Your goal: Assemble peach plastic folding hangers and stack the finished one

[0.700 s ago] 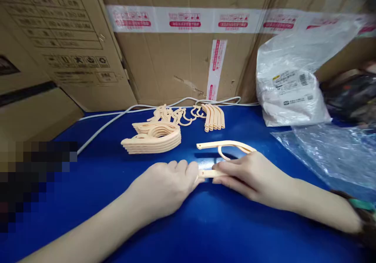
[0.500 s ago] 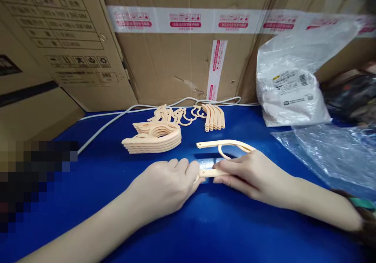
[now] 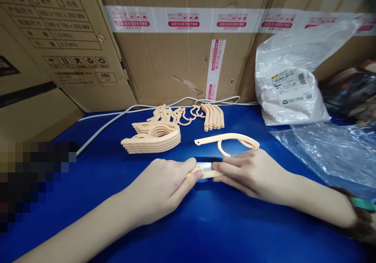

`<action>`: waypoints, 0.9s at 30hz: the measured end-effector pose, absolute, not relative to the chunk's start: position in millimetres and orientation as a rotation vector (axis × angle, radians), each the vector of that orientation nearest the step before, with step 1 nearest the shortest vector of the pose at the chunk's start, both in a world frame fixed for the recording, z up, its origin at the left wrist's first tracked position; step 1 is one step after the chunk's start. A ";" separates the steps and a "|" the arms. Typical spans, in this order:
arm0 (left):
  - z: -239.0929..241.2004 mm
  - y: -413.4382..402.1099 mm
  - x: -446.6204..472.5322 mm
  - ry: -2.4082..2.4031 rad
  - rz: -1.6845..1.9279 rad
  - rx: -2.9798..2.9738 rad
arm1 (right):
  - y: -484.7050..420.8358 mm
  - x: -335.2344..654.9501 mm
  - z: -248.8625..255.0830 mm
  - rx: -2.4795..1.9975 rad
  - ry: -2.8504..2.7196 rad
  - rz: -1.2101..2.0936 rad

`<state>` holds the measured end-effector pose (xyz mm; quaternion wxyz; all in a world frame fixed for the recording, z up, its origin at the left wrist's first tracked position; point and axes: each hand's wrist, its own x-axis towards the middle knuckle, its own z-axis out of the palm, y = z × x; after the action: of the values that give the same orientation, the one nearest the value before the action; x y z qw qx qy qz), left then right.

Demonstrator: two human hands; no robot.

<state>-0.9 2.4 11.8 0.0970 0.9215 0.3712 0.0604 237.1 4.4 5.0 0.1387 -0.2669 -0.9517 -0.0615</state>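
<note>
My left hand (image 3: pixel 167 186) is closed, thumb and fingers pinching a cream plastic hanger piece in the middle of the blue table. My right hand (image 3: pixel 249 173) grips a cream hanger arm (image 3: pixel 212 174) whose end meets the piece in the left. Most of both pieces is hidden by the fingers. Just beyond the right hand, a curved hanger part (image 3: pixel 226 138) with a hook (image 3: pixel 222 149) extends to the left; whether that hand also holds it, I cannot tell. A stack of folded hangers (image 3: pixel 155 142) lies past my left hand.
Loose hanger hooks (image 3: pixel 167 115) and a row of hanger arms (image 3: pixel 214 118) lie at the back. A white cable (image 3: pixel 108 126) runs behind them. Cardboard boxes (image 3: pixel 170 59) wall the far side. A white plastic bag (image 3: pixel 290 94) and clear plastic film (image 3: pixel 331 149) are at the right.
My left hand has turned slightly, so its thumb now shows on top of the joined ends. The curved hanger part beyond my right hand has tilted and shows more of its right end.
</note>
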 end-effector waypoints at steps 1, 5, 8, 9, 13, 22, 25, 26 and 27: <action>13.1 2.2 -0.8 1.088 0.182 2.700 | 5.0 237.3 5.4 -0.774 -2.753 -0.163; 12.7 1.0 -1.2 1.043 0.192 2.684 | 5.7 237.5 5.8 -0.767 -2.742 -0.176; 10.6 1.1 -1.4 1.050 0.179 2.755 | 4.4 237.1 5.6 -0.760 -2.723 -0.218; 9.8 1.3 -1.4 1.058 0.174 2.795 | 3.8 237.0 5.7 -0.761 -2.718 -0.220; 6.0 3.1 -1.3 1.089 0.159 3.017 | 2.3 236.3 6.6 -0.777 -2.735 -0.125; 3.9 1.4 -1.0 1.020 0.354 3.370 | 1.0 234.8 10.7 -0.881 -2.692 0.301; 4.3 0.3 -1.9 1.011 0.352 3.306 | 0.9 234.8 11.2 -0.895 -2.691 0.315; 4.2 0.3 -2.2 1.009 0.338 3.266 | 0.8 234.8 11.1 -0.893 -2.701 0.294; 4.0 0.4 -2.4 1.010 0.315 3.228 | 0.7 234.9 10.8 -0.891 -2.711 0.262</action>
<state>-2.4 0.4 4.0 -0.1271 0.9426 0.2949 0.0919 234.9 0.7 10.8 0.1375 -0.3081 -0.9370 0.0905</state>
